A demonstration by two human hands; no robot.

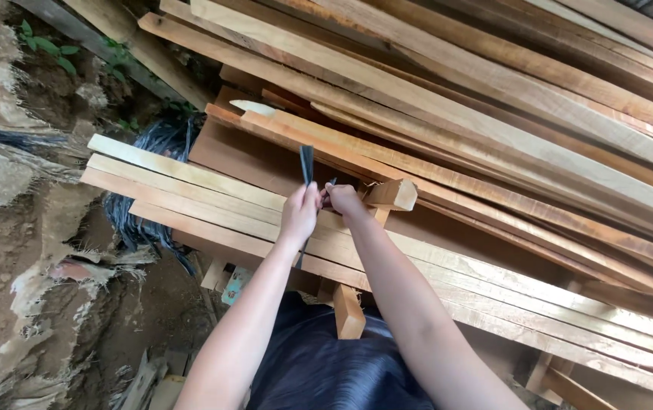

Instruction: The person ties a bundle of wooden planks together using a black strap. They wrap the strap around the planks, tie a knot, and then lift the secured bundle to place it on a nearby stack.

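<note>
The left hand (300,212) is closed around a thin dark strip (306,163) (it sticks up above the fist). The right hand (344,200) pinches it too, just beside, over the wooden planks (189,190).

left hand (300,212) fist closed | right hand (344,200) pinching | arms extended

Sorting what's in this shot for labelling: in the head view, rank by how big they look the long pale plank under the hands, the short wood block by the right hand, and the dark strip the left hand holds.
1. Long pale plank, largest.
2. Short wood block.
3. Dark strip, smallest; partly hidden by the left hand, so block and strip are close.
</note>
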